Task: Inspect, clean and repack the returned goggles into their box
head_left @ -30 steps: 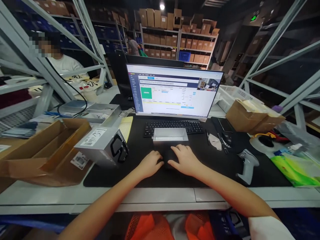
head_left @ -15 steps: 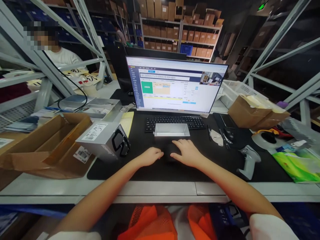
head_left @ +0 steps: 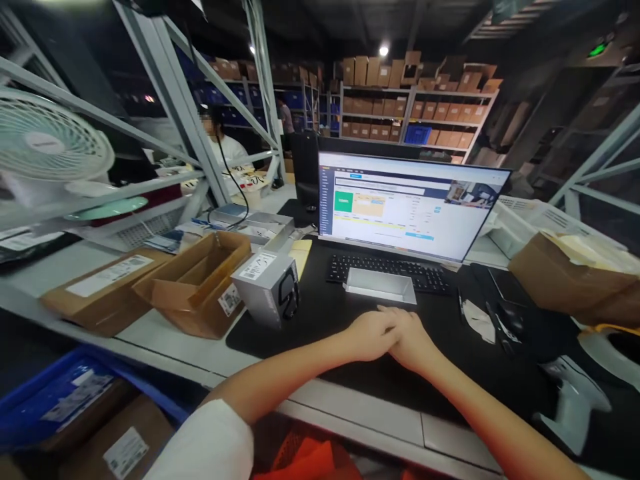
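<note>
My left hand (head_left: 371, 335) and my right hand (head_left: 414, 341) are pressed together over the black desk mat (head_left: 320, 360). Both have bent, closed fingers that overlap; whatever lies between or under them is hidden. Just beyond them, an open, shallow silver box part (head_left: 380, 287) rests against the front of the black keyboard (head_left: 433, 277). To the left of my hands stands a grey box (head_left: 265, 293) with a white label on top and a black logo on its side.
A lit monitor (head_left: 400, 220) stands behind the keyboard. Cardboard boxes (head_left: 200, 293) crowd the left side. On the right lie a mouse (head_left: 510, 320), a barcode scanner (head_left: 575, 400) and a tape roll (head_left: 615, 350). Beyond the metal frame sits a person (head_left: 227, 150).
My hands, apart before with a dark area between them, have come together. The view has swung left, bringing in a fan and a blue bin.
</note>
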{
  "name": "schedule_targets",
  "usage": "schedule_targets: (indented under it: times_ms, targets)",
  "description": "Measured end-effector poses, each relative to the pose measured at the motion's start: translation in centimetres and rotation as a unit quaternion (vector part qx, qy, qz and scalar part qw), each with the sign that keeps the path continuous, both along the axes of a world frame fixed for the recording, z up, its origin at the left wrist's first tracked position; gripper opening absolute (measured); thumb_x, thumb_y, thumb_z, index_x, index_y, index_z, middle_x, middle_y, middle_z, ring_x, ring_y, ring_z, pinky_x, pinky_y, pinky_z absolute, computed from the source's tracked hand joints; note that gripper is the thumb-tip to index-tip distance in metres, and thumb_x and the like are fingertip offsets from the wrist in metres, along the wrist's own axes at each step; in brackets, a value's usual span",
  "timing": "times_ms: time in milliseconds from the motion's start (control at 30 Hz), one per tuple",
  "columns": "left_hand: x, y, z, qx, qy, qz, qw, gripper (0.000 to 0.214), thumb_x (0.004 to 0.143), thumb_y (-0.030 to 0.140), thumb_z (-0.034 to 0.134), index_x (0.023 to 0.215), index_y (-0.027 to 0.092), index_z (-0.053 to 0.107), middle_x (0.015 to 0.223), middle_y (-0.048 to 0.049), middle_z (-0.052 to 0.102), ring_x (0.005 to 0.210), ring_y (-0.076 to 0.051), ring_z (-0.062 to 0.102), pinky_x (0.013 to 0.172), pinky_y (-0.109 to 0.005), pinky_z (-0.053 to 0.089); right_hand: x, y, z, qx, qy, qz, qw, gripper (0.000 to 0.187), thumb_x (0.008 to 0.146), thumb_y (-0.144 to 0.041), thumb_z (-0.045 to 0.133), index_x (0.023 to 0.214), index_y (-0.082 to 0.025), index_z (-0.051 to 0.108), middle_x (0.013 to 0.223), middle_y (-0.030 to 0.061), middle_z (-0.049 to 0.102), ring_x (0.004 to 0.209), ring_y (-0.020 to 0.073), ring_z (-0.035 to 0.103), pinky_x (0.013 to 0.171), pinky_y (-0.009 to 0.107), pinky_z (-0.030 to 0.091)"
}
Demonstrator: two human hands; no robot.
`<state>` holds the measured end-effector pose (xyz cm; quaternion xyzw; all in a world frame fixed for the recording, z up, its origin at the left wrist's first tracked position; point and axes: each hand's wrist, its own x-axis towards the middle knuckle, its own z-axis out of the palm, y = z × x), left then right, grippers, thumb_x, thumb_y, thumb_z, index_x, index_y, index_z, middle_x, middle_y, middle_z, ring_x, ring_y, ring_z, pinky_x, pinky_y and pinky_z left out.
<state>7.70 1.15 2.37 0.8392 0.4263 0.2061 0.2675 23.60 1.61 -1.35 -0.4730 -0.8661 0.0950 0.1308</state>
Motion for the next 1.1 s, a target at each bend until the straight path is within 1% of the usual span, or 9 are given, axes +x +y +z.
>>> schedule_targets:
  times_ms: [100, 167, 233, 400, 567, 700, 833, 967, 1100]
  targets:
    - [-3.7, -0.7, -0.7, 0.025, 0.036, 0.012, 0.999, 0.034, 0.098, 0.043, 0.047, 0.082, 0.018, 0.065, 0.090, -0.0061, 0.068, 0.085, -0.019, 0.061, 0.078, -0.031, 0.045, -0.3, -0.3, -0.1, 0.022, 0.044, 0.001, 0.999, 0.020, 0.097, -0.027, 0.049, 0.106, -0.016, 0.063, 0.127, 0.0148, 0.062, 0.111, 0.0270, 0.060, 0.093, 0.043, 0.043]
    - [-5.6, -1.2, -1.4, 0.009, 0.072, 0.052, 0.996, 0.032, 0.097, 0.045, 0.049, 0.086, 0.019, 0.065, 0.088, -0.0049, 0.068, 0.079, -0.019, 0.061, 0.071, -0.031, 0.042, -0.6, -0.2, 0.2, 0.029, 0.043, 0.014, 0.999, 0.023, 0.101, -0.029, 0.045, 0.098, -0.017, 0.064, 0.124, 0.0138, 0.063, 0.106, 0.0267, 0.062, 0.093, 0.045, 0.044]
    - [-6.5, -1.5, -2.1, -0.011, 0.096, 0.083, 0.992, 0.028, 0.096, 0.042, 0.050, 0.088, 0.020, 0.066, 0.086, -0.0043, 0.069, 0.075, -0.018, 0.061, 0.066, -0.030, 0.040, -0.9, 0.1, 0.6, 0.021, 0.029, 0.028, 0.999, 0.028, 0.102, -0.028, 0.042, 0.095, -0.018, 0.067, 0.118, 0.0128, 0.065, 0.100, 0.0263, 0.065, 0.090, 0.045, 0.046]
    - [-5.5, -0.9, -2.6, 0.021, 0.110, 0.105, 0.988, 0.033, 0.096, 0.046, 0.049, 0.089, 0.020, 0.067, 0.093, -0.0061, 0.068, 0.083, -0.020, 0.063, 0.071, -0.031, 0.043, -1.2, 1.4, 1.1, -0.026, 0.042, -0.006, 0.999, 0.037, 0.101, -0.034, 0.044, 0.085, -0.017, 0.072, 0.113, 0.0137, 0.068, 0.090, 0.0262, 0.070, 0.084, 0.042, 0.052]
    - [-4.7, 0.6, -2.2, 0.037, 0.112, 0.097, 0.988, 0.036, 0.090, 0.050, 0.056, 0.083, 0.017, 0.068, 0.089, -0.0089, 0.066, 0.079, -0.023, 0.063, 0.071, -0.033, 0.044, -0.8, 1.5, 0.5, -0.025, 0.081, -0.031, 0.996, 0.040, 0.102, -0.031, 0.041, 0.082, -0.017, 0.072, 0.126, 0.0158, 0.064, 0.100, 0.0286, 0.069, 0.093, 0.044, 0.051]
    - [-5.0, 1.1, -3.1, 0.015, 0.074, 0.068, 0.995, 0.029, 0.088, 0.044, 0.060, 0.078, 0.017, 0.065, 0.084, -0.0062, 0.063, 0.076, -0.020, 0.059, 0.068, -0.031, 0.043, -0.9, 0.8, 0.4, -0.033, 0.107, -0.028, 0.993, 0.040, 0.102, -0.031, 0.040, 0.080, -0.018, 0.070, 0.131, 0.0133, 0.062, 0.108, 0.0270, 0.066, 0.098, 0.043, 0.051]
    - [-5.4, 0.9, -4.1, -0.034, 0.004, 0.025, 0.999, 0.019, 0.081, 0.035, 0.069, 0.081, 0.018, 0.061, 0.078, 0.0003, 0.058, 0.071, -0.014, 0.053, 0.063, -0.025, 0.039, -0.9, -0.1, 0.7, -0.045, 0.088, -0.016, 0.995, 0.040, 0.103, -0.035, 0.041, 0.084, -0.020, 0.072, 0.131, 0.0113, 0.062, 0.110, 0.0271, 0.064, 0.098, 0.045, 0.051]
    - [-6.7, 1.4, -3.8, -0.063, -0.049, -0.001, 0.997, 0.028, 0.084, 0.036, 0.064, 0.067, 0.017, 0.052, 0.077, 0.0016, 0.051, 0.069, -0.012, 0.048, 0.062, -0.025, 0.037, 2.1, -0.6, 0.8, 0.009, 0.121, -0.020, 0.992, 0.041, 0.102, -0.040, 0.042, 0.075, -0.020, 0.066, 0.135, 0.0113, 0.061, 0.125, 0.0297, 0.057, 0.108, 0.049, 0.044]
    - [-7.8, 2.7, -3.4, -0.081, -0.082, 0.000, 0.993, 0.032, 0.085, 0.035, 0.061, 0.061, 0.017, 0.049, 0.073, 0.0020, 0.048, 0.065, -0.011, 0.048, 0.060, -0.025, 0.037, 6.0, -0.9, 0.7, -0.032, 0.221, -0.122, 0.967, 0.049, 0.100, -0.051, 0.038, 0.066, -0.022, 0.058, 0.127, 0.0117, 0.065, 0.112, 0.0283, 0.064, 0.097, 0.044, 0.051]
